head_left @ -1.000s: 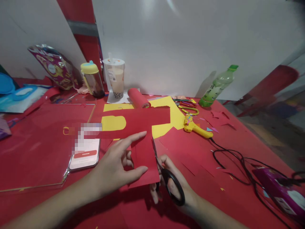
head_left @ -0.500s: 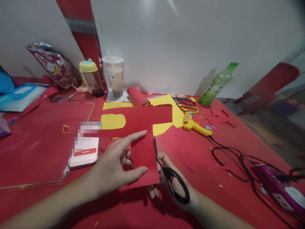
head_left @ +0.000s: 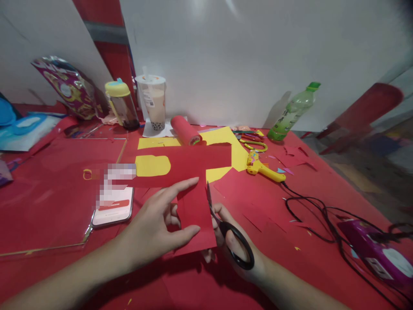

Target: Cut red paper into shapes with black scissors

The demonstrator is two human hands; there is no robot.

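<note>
My left hand (head_left: 161,217) holds a piece of red paper (head_left: 196,211), thumb and index finger stretched over its front and the other fingers bent at its left edge. Black-handled scissors (head_left: 238,247) are in my right hand (head_left: 240,234), with the thumb through the upper loop. Their blade lies along the right edge of the red paper; how far the blades are apart is hard to see. Some of my right fingers are hidden behind the sheet. Just beyond, a red sheet with a cut-out lies over yellow paper (head_left: 238,150).
A phone (head_left: 112,211) lies left of my hands. A yellow glue gun (head_left: 266,172), its cord and a purple power strip (head_left: 377,252) are on the right. Along the back stand a milk tea cup (head_left: 156,105), a yellow-lidded bottle (head_left: 122,105) and a green bottle (head_left: 292,114).
The scissors and my right hand have shifted very slightly up and left against the red paper. The whole view has drifted a little; my left hand keeps its hold.
</note>
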